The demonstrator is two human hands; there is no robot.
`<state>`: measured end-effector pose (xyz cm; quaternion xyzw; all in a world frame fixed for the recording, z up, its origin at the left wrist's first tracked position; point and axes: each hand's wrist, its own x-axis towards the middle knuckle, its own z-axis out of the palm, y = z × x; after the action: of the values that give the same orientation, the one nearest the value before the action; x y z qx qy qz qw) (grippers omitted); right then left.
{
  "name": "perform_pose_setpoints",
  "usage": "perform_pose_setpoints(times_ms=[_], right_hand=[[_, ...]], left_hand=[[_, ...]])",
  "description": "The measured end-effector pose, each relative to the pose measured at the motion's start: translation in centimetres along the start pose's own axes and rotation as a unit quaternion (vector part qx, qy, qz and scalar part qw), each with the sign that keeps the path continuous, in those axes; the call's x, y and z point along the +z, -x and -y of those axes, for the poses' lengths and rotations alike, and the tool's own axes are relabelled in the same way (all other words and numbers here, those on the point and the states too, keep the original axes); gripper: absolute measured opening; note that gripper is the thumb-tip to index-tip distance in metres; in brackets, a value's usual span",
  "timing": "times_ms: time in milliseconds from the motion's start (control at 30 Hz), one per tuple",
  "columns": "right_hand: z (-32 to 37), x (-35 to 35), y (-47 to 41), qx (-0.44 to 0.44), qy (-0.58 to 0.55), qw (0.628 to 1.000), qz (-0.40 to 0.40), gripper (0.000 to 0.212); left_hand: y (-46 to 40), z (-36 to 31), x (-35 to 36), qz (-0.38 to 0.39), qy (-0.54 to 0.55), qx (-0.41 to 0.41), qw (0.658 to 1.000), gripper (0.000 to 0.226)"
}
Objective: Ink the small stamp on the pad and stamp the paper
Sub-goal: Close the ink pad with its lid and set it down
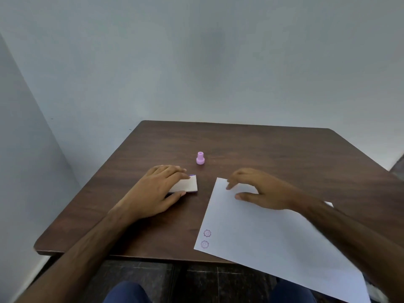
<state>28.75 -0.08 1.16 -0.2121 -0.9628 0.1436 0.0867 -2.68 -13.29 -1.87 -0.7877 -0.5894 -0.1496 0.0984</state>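
Pale, bare walls closed off the scene behind a dark wooden table (251, 147), which stood in a corner and carried all the working items.

Largest on it was the paper (269, 235), a white sheet lying askew on the right side with its near corner overhanging the table edge. Two faint purple stamp marks (205, 238) sat at its near left edge. Risk noted: the overhanging, unweighted sheet was judged liable to slide or pivot under a pressed stamp, smearing the print.

The ink pad (185, 184), a small flat box with a white top and purple edge, lay left of the paper, apart from it. Whether its lid was open could not be told. Risk noted: if the lid was closed, no ink would transfer.

The small stamp (200, 158), pink and upright, stood alone beyond the pad, touched by neither hand. Risk noted: it looked light and narrow, and a hasty reach could tip it.

Grip findings: the left hand (157, 191) lay over the pad, fingers along its far side and thumb at its near edge, in a loose hold. The right hand (260, 189) was open and empty, fingers spread and curved, fingertips at the far corner of the paper; contact could not be confirmed.
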Motion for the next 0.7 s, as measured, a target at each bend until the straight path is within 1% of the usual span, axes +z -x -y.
perform_pose_setpoints(times_ms=[67, 133, 200, 300, 433, 533, 600, 700], right_hand=[[-1.1, 0.3, 2.1, 0.023, -0.012, 0.999, 0.028, 0.032], [-1.7, 1.0, 3.4, 0.033, -0.021, 0.999, 0.039, 0.041], [-2.1, 1.4, 4.3, 0.037, -0.023, 0.998, 0.034, 0.046], [-3.3, 1.4, 5.5, 0.067, -0.004, 0.998, 0.017, 0.048], [-6.0, 0.8, 7.3, 0.157, 0.022, 0.987, -0.011, 0.051], [-7.5, 1.1, 7.5, 0.232, 0.049, 0.970, -0.048, 0.051], [-7.6, 1.6, 6.7, 0.286, 0.064, 0.952, -0.086, 0.052], [-7.3, 2.3, 4.9, 0.335, 0.080, 0.932, -0.114, 0.052]], left_hand=[[-1.3, -1.8, 0.4, 0.001, 0.014, 0.028, 1.000, 0.039], [-2.8, -3.8, 0.9, 0.021, 0.025, 0.053, 0.998, 0.035], [-4.2, -5.3, 1.4, 0.034, 0.037, 0.065, 0.997, 0.032], [-5.5, -6.7, 1.9, 0.024, 0.056, 0.071, 0.996, 0.032], [-7.2, -7.6, 2.2, 0.009, 0.060, 0.079, 0.995, 0.034], [-8.5, -8.3, 2.8, 0.020, 0.006, 0.092, 0.996, 0.030], [-9.4, -8.5, 3.6, 0.043, -0.023, 0.071, 0.996, 0.036], [-11.3, -8.6, 4.5, 0.081, -0.040, 0.045, 0.995, 0.057]])
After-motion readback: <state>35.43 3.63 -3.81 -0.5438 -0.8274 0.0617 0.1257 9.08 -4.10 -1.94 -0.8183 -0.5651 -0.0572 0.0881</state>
